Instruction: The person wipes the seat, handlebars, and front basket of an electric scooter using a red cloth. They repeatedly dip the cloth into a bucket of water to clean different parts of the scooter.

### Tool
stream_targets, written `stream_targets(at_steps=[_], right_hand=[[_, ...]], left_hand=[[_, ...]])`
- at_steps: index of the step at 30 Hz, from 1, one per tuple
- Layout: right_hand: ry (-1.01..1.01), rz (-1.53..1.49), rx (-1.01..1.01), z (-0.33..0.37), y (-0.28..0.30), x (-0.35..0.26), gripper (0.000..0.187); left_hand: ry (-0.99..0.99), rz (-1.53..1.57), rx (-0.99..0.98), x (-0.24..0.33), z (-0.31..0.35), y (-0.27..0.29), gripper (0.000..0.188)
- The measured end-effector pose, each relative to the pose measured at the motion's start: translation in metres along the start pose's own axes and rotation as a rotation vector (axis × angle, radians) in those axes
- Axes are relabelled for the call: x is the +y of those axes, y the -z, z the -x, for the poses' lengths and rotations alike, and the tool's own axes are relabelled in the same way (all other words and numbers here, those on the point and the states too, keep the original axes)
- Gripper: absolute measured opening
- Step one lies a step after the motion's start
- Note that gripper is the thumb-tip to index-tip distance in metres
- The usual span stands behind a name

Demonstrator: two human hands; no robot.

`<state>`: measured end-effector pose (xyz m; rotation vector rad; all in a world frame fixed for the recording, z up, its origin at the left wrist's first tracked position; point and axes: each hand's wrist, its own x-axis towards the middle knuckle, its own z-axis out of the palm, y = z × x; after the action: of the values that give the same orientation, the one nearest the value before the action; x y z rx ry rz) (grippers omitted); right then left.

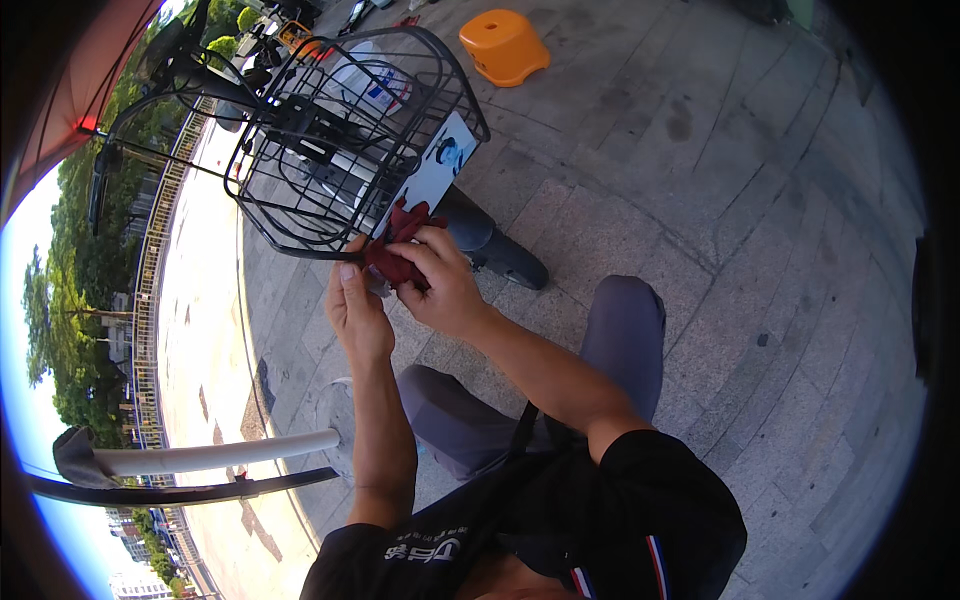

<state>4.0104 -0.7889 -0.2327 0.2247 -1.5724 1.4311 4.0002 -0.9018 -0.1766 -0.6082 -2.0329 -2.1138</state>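
A dark red cloth [392, 264] is bunched at the front lower corner of a black wire basket [296, 252], which is mounted on a bike. My right hand [445, 290] pinches the cloth from the right, its fingers bent into the folds. On the other side my left hand [360, 318] closes its thumb and fingers at the cloth's left edge, close to the basket rim. A small greyish, shiny piece shows between the hands; its kind is unclear. Just above the cloth, a white plate with a blue and black picture [428, 178] is fixed to the basket's front.
The bike's front wheel and fender [510, 262] stick out below the basket. An orange plastic stool [504, 48] stands farther off on the paving. Beyond the basket is a white bucket [362, 82]. A pale pole [225, 452] lies at left, near a railing and trees.
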Motion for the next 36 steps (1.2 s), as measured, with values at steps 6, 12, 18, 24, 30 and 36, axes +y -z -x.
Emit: stream_targets(at_steps=[6,12,18,24,30,36], right_hand=[[-0.046,0.071,0.091,-0.020,0.022,0.063,0.035],[-0.259,0.105,0.261,-0.055,0.030,0.092,0.040],[-0.191,0.020,-0.011,0.021,-0.010,0.028,0.051],[-0.665,-0.593,-0.178,0.042,0.029,0.040,0.042],[-1.029,-1.348,0.370,0.037,0.100,0.082,0.055],[-1.040,-1.276,0.457,0.033,0.108,0.120,0.048]], left_hand=[[0.048,-0.052,0.017,0.003,0.001,-0.005,0.041],[0.036,-0.068,0.018,0.001,0.001,-0.006,0.041],[-0.010,-0.048,-0.015,-0.006,0.000,-0.002,0.038],[0.023,0.000,-0.010,-0.006,0.004,0.003,0.038],[-0.076,0.071,0.025,-0.013,0.017,0.004,0.042],[0.194,0.019,0.261,-0.049,0.059,0.038,0.039]])
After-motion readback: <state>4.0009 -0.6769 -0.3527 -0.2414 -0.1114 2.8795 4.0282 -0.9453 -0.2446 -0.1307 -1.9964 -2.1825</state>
